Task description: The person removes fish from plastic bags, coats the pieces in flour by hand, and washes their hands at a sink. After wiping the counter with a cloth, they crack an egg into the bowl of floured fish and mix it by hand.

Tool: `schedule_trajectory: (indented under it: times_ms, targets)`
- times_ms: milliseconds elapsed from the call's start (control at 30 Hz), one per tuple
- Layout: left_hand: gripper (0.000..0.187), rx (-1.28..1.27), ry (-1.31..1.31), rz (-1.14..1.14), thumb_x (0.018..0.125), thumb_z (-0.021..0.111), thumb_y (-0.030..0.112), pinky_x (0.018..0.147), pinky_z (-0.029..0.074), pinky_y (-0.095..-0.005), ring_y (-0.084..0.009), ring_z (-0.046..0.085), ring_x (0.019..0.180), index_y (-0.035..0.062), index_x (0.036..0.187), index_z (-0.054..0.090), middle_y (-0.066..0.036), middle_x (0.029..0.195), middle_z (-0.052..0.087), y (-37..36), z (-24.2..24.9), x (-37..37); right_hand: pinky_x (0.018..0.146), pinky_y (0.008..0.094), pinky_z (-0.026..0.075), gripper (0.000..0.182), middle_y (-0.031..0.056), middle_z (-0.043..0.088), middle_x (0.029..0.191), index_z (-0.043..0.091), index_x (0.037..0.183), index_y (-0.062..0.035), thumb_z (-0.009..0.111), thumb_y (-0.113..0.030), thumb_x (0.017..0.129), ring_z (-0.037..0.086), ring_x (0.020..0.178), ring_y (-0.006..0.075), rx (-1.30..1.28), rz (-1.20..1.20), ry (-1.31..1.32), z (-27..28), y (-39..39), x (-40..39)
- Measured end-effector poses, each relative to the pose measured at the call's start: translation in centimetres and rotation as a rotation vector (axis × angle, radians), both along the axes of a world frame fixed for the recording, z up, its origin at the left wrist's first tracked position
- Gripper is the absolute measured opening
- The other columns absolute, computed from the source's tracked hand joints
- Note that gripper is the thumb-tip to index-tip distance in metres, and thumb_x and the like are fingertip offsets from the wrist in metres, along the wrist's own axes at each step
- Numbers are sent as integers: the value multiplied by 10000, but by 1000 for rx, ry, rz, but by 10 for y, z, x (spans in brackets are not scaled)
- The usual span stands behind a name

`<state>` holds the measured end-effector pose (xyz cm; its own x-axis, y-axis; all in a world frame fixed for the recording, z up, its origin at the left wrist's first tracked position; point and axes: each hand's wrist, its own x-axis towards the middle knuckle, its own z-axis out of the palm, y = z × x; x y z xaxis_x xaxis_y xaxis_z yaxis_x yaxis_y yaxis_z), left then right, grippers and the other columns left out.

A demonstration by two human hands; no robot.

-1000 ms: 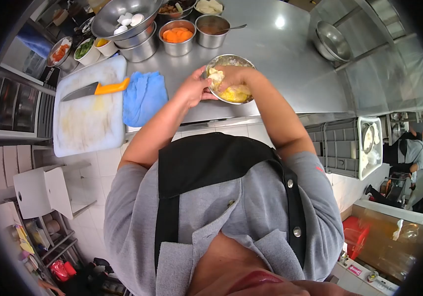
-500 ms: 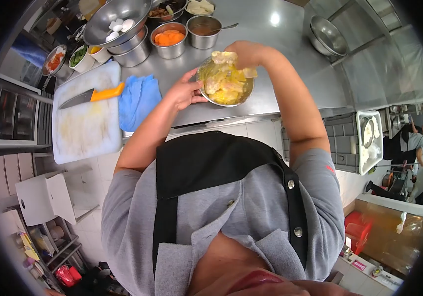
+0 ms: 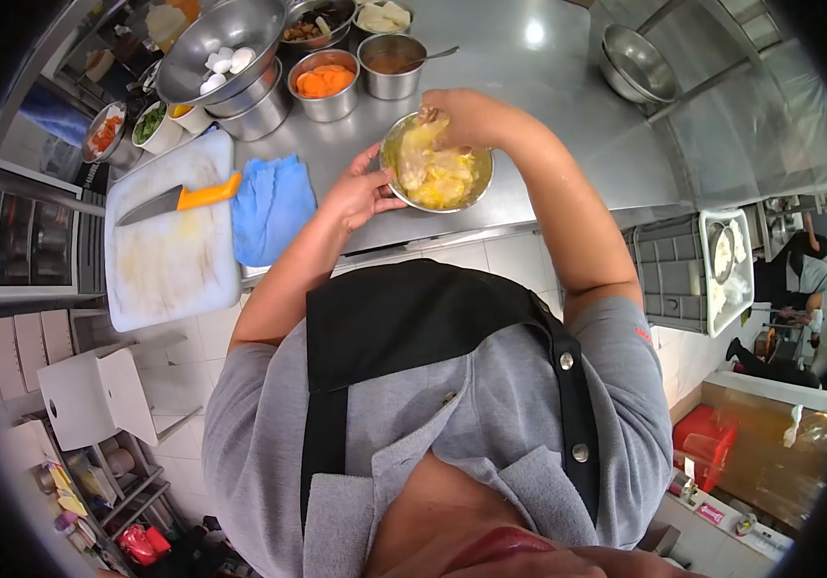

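A metal mixing bowl [image 3: 487, 178] tilts a little toward me near the counter's front edge. My left hand [image 3: 360, 196] grips its left side, thumb at the rim and fingers against the outer wall. Pale raw meat pieces [image 3: 423, 169], slick with a yellow, egg-like coating, fill the bowl. From above, my right hand [image 3: 462, 118] reaches in at the far side, its fingers closed round some of the meat. The fingertips are partly hidden by the coated pieces.
To the left lie a blue cloth [image 3: 274, 207] and a white cutting board [image 3: 173, 279] with an orange-handled knife [image 3: 168, 203]. Behind stand a pot of sliced carrots [image 3: 325, 82], a sauce pot with a spoon [image 3: 394, 67], and a bowl of eggs [image 3: 177, 72]. Empty bowls [image 3: 637, 67] sit far right.
My right hand has moved slightly left and lower into the bowl. The meat pieces that stuck up above the far rim have shifted and dropped inward. My left hand keeps its hold.
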<state>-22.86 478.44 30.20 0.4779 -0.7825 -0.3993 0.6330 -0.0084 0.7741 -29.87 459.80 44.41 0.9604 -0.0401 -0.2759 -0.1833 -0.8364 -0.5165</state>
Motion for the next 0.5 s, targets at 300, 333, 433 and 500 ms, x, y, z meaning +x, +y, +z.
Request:
schedule_trajectory:
  times_ms: [300, 333, 433, 500]
  targets:
    - [619, -59, 7, 37, 885, 485, 54, 722, 549, -418, -214, 594, 844, 152, 1397, 152, -125, 1108, 518, -1, 5, -10, 811, 349, 482, 788, 180, 568, 1076, 401, 1271, -54, 758, -215, 587, 583, 954, 294, -364, 65, 76, -81, 0, -24]
    - [620, -68, 2, 25, 886, 488, 60, 736, 544, -414, -211, 592, 860, 157, 1398, 153, -110, 1104, 522, -2, 4, -11, 822, 343, 477, 836, 189, 554, 1098, 361, 1297, -52, 762, -218, 582, 574, 972, 301, -339, -44, 66, -93, 7, -20]
    - [632, -86, -4, 6, 885, 495, 67, 765, 535, -403, -208, 589, 893, 171, 1403, 147, -89, 1097, 527, -3, -3, -17, 825, 337, 475, 921, 203, 529, 1136, 284, 1346, -46, 764, -197, 574, 556, 1000, 316, -102, -298, 21, -129, 17, -11]
    - [655, -98, -27, 11, 881, 500, 59, 766, 535, -396, -216, 591, 894, 176, 1408, 130, -104, 1099, 525, -2, 0, -18, 792, 352, 493, 896, 192, 535, 1122, 289, 1341, -43, 753, -146, 581, 559, 987, 316, 271, -374, -62, -143, -2, -4]
